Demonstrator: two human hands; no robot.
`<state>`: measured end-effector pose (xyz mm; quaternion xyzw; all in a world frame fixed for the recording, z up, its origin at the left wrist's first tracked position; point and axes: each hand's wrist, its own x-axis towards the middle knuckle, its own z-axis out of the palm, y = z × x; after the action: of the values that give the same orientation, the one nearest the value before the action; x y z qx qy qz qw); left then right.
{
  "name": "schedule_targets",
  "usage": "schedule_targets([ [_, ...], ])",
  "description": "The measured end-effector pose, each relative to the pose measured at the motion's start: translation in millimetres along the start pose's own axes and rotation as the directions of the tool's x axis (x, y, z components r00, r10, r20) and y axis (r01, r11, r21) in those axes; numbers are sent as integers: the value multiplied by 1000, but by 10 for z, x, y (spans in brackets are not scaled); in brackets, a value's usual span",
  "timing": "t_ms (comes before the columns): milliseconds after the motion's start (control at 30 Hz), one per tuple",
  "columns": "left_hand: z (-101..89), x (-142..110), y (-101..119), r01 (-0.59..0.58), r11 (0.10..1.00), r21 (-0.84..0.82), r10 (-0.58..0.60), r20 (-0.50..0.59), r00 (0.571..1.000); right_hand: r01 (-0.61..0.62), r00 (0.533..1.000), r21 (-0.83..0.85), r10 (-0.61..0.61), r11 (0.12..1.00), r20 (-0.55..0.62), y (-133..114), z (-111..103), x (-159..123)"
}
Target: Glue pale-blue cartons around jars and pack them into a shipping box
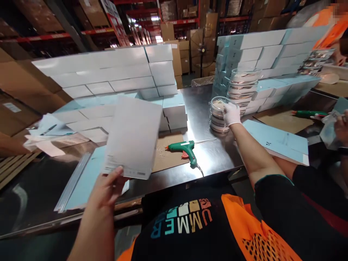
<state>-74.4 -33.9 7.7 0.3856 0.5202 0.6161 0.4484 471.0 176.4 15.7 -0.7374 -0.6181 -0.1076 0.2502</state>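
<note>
My left hand (106,190) is bare and pinches the lower corner of a flat white box (133,137), lifted above the steel table (201,116). My right hand (231,114) wears a white glove and grips the top round clear lidded container (219,105) of a short stack (217,123). A taller stack of the same containers (243,85) stands just behind it. A green glue gun (183,149) lies on a cardboard sheet (168,156) between my hands.
White and pale blue boxes are piled high at the back left (108,72) and back right (261,50). A flat blue sheet (277,139) lies to my right. Another person's hand (341,125) and a person in orange (331,25) are at the right edge.
</note>
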Motion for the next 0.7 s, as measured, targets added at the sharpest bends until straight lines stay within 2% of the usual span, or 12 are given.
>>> schedule_targets([
  [67, 134, -71, -151, 101, 994, -45, -100, 25, 995, -48, 997, -32, 46, 998, -61, 36, 43, 34],
  [133, 260, -110, -237, 114, 992, -52, -112, 40, 993, -61, 991, -44, 55, 997, -125, 5, 47, 38],
  [267, 404, -106, -285, 120, 992, -33, -116, 89, 989, 86, 978, -87, -101, 992, -185, -67, 29, 42],
  [433, 466, -80, -385, 114, 993, -17, -111, 120, 987, 125, 967, -136, -151, 983, -205, -65, -31, 114],
  [600, 462, -24, -548, 77, 995, 62, -81, 77, 994, 47, 979, -190, -84, 981, -188, -64, -124, 157],
  [700, 402, 18, -621, 67, 994, 90, -74, 78, 994, 42, 982, -227, -83, 973, -172, -97, -193, 160],
])
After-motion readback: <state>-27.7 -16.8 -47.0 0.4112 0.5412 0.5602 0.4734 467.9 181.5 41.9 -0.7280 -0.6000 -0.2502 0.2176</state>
